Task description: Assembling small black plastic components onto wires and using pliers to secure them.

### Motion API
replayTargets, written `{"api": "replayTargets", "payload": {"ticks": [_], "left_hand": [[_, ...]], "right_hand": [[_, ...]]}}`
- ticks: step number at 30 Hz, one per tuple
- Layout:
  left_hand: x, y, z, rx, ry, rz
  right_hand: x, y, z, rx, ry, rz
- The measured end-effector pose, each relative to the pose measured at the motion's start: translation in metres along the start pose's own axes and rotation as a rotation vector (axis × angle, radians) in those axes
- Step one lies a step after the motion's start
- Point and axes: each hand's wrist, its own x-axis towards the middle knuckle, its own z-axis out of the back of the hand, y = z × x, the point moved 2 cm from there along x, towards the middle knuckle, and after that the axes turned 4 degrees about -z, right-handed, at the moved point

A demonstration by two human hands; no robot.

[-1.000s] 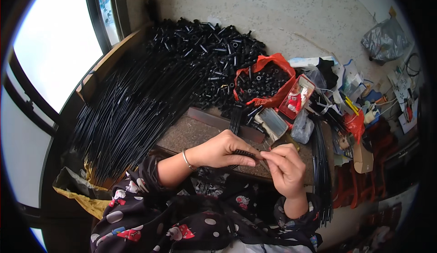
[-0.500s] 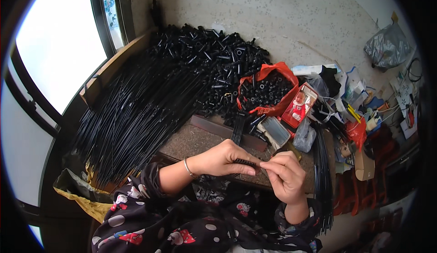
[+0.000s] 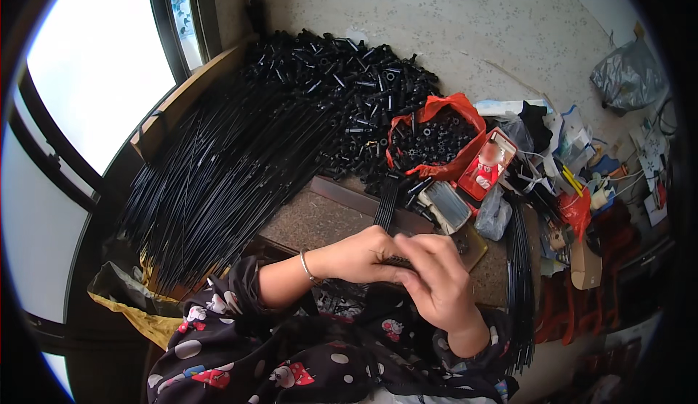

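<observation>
My left hand (image 3: 360, 255) is closed around a bundle of thin black rods (image 3: 387, 202), whose upper ends stick out beyond the fist toward the far side. A dark ridged part of the bundle shows between thumb and fingers. My right hand (image 3: 440, 280) lies against the left one at the thumb side, its fingers bent over the bundle. Motion smears its fingertips, so what they hold, if anything, cannot be made out.
Many long black rods (image 3: 218, 178) lie on the left, with a heap of black tubular parts (image 3: 349, 77) behind. A red bag (image 3: 474, 106) holds small black parts. Nearby are a red-cased phone (image 3: 483, 168), a clear box (image 3: 447, 204) and another rod bundle (image 3: 519, 280) over the table's right edge.
My right hand has shifted left and closer over the left hand, from a pinch at the fingertips to bent, blurred fingers. My left hand keeps its hold. The view has shifted slightly.
</observation>
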Motion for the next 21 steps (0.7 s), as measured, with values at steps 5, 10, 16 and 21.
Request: {"api": "replayTargets", "payload": {"ticks": [5, 10, 16, 21], "left_hand": [[-0.023, 0.043, -0.025, 0.25, 0.055, 0.077], [-0.046, 0.074, -0.048, 1.129, 0.138, 0.195], [-0.068, 0.077, -0.051, 1.111, 0.256, 0.188], [-0.076, 0.07, -0.044, 1.004, 0.251, 0.183]], "right_hand": [[0.003, -0.014, 0.004, -0.114, 0.048, 0.18], [-0.018, 0.02, -0.001, 0.12, 0.428, 0.171], [0.014, -0.059, -0.021, 0.514, 0.52, -0.012], [-0.003, -0.224, 0.012, -0.257, -0.219, -0.441]]}}
